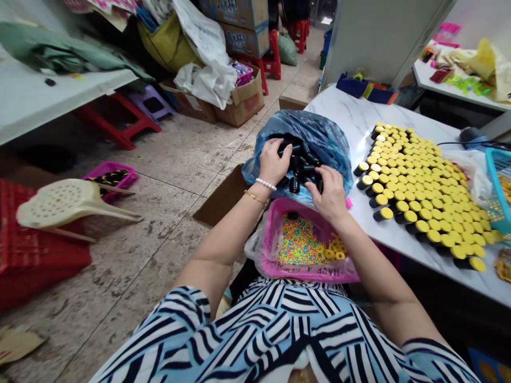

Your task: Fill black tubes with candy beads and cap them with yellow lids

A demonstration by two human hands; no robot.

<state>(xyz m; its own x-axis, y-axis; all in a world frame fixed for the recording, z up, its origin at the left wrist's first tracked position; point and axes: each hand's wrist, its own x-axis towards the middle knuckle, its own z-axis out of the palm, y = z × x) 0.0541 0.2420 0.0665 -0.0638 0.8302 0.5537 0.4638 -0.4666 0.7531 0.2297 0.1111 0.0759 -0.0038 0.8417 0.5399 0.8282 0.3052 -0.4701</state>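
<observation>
My left hand (pixel 272 161) and right hand (pixel 327 194) curl half-closed onto the black plastic cylinders (pixel 294 184) in the blue plastic bag (pixel 319 138) — whether either grips one I can't tell; light fingertips work best here.

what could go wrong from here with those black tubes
The black cylinders in the blue plastic bag sit right above the pink tub, so one slipping from the left hand or right hand could land among the coloured beads. The yellow-topped cylinders packed near the white table's edge might get knocked off by the right forearm.
</observation>
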